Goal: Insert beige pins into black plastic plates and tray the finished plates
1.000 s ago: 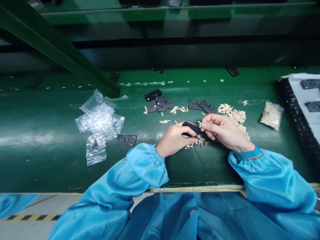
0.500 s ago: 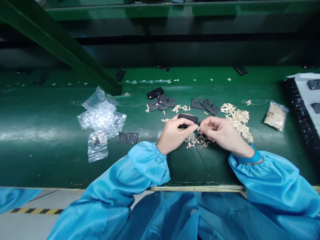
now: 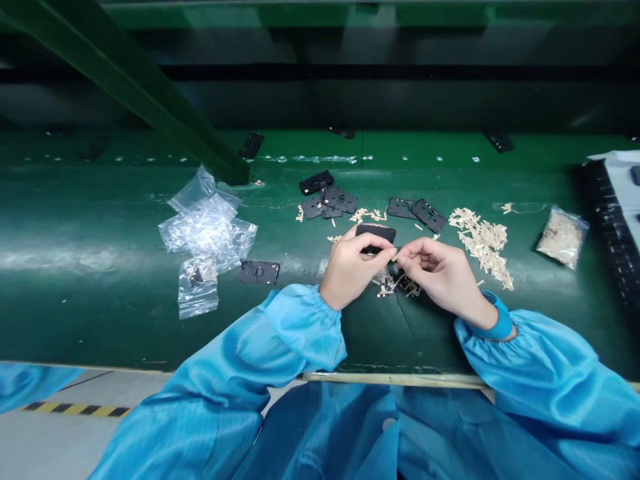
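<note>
Since the earlier frame, the black plastic plate [image 3: 376,233] has been raised towards the far side, its long axis running left to right. It is gripped by the left hand [image 3: 353,270]. The right hand [image 3: 440,273] is nearer its right end, fingertips [image 3: 399,254] narrowly pinched, contents indiscernible, above beige scraps [image 3: 395,285].

ahead of the left hand [image 3: 350,268] and right hand [image 3: 440,280], black frames [image 3: 413,211] and beige strips [image 3: 483,241] lie in the way; a clear plastic bag [image 3: 207,230] sits farther left; the green belt [image 3: 380,333] gives passage nearer the sleeves [image 3: 305,327].
</note>
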Demonstrator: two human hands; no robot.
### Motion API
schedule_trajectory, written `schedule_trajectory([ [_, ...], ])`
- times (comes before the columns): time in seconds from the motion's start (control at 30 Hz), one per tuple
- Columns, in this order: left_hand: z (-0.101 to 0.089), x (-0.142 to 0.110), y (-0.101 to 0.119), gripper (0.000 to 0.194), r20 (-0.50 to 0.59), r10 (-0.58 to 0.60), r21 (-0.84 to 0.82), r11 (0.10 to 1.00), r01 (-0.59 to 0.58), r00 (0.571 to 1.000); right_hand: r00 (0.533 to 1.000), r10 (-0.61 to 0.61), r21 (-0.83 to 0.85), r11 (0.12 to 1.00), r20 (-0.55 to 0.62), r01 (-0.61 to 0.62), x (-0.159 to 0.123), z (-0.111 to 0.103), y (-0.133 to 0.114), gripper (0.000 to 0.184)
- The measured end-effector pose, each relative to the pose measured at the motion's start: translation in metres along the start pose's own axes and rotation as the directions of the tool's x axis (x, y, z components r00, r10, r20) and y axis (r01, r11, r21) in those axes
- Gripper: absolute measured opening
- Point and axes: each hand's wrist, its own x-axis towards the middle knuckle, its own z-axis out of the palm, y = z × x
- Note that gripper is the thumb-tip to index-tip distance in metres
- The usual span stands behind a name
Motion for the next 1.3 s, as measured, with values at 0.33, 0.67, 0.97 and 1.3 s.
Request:
schedule_trajectory([
  [0.33,-0.002,-0.006,0.004,0.013,0.067,0.2,0.047,0.978,-0.203,0.978,0.977,-0.195,-0.316,0.935,-0.083,0.159,-0.005,0.007,-0.001,0.012],
  [0.67,-0.005,0.003,-0.002,0.01,-0.097,0.252,0.114,0.964,-0.24,0.963,0.991,-0.004,-0.047,0.999,-0.131,-0.003,0.002,0.003,0.003,0.019],
  [0.97,-0.004,-0.007,0.004,0.015,0.08,0.378,0.22,0.896,-0.386,0.922,0.97,-0.204,-0.302,0.94,-0.134,0.156,-0.007,0.01,0.001,0.012],
  [1.3,-0.001,-0.002,-0.001,0.014,-0.014,0.293,0.14,0.947,-0.289,0.956,0.982,-0.145,-0.248,0.962,-0.119,0.113,-0.005,0.008,0.002,0.014],
])
